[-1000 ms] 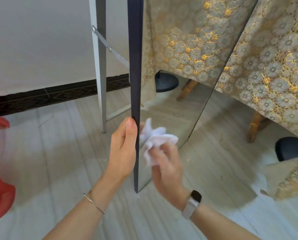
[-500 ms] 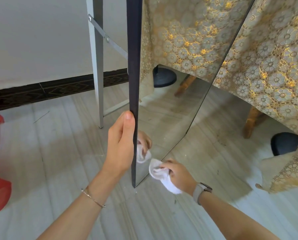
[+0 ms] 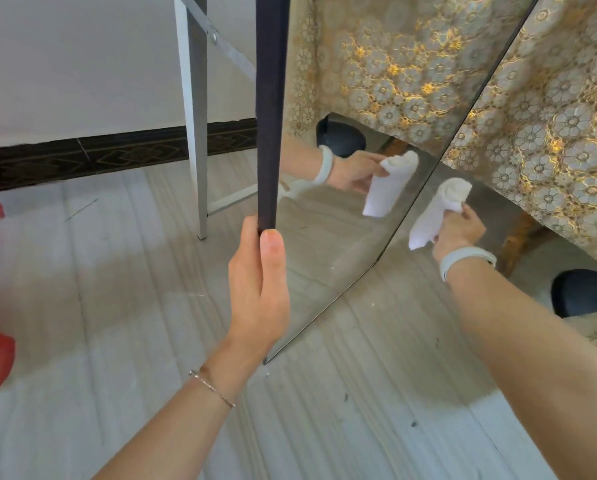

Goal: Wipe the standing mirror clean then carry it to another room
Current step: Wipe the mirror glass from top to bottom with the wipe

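Here, mirror upright, long axis vert.

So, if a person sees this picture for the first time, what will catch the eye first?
Probably the standing mirror in the middle, seen almost edge-on, with the left hand gripping its dark frame. Next, at the right, the right hand presses a white cloth to the glass, doubled by its reflection. Above, the gold floral tablecloth fills the upper right.

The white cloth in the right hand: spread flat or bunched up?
Bunched up: the white cloth is rolled, one end hanging loose, pinched in the right hand beside the mirror's right edge.
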Action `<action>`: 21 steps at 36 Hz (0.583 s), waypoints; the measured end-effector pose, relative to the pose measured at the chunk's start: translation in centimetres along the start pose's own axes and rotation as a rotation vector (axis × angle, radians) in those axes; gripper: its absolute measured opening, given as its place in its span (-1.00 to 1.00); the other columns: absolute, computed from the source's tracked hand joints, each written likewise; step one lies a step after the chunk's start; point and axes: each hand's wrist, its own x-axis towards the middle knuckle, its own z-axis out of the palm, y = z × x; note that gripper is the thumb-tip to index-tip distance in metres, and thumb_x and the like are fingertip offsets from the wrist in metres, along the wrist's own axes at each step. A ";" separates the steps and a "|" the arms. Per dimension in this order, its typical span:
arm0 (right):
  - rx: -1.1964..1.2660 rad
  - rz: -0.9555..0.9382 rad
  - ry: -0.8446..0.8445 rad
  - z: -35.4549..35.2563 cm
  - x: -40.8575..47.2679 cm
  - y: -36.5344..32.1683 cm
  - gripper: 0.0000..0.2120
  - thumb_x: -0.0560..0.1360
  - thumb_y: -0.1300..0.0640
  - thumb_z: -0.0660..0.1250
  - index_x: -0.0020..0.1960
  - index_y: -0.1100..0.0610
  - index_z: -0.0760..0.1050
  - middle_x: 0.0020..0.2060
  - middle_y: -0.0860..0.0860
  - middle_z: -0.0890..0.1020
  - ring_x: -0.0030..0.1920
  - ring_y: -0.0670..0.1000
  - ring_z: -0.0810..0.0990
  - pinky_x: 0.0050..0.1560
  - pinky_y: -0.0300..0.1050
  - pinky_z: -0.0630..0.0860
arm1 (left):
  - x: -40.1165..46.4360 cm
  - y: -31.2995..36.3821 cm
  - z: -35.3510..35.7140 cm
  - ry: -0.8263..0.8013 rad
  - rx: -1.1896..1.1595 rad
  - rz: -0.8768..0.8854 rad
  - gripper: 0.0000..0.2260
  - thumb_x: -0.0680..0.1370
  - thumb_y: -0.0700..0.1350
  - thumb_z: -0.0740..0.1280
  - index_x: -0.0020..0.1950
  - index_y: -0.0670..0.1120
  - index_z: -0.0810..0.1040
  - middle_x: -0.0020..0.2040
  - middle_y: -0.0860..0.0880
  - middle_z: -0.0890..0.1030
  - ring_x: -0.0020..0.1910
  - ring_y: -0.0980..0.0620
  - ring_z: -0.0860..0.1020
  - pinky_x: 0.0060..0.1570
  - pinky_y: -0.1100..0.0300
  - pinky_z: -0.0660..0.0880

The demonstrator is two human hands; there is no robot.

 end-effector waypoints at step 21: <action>-0.450 0.257 -0.486 -1.0 1.1 8.8 -0.81 0.50 0.39 0.17 0.06 0.24 0.46 0.03 0.17 0.47 -0.06 0.20 0.53 -0.09 0.10 0.47 | 0.7 -1.4 -0.3 0.026 -0.037 0.090 -0.46 0.53 0.29 0.00 -0.22 -0.21 0.30 -0.38 -0.16 0.28 -0.40 -0.17 0.23 -0.40 -0.08 0.26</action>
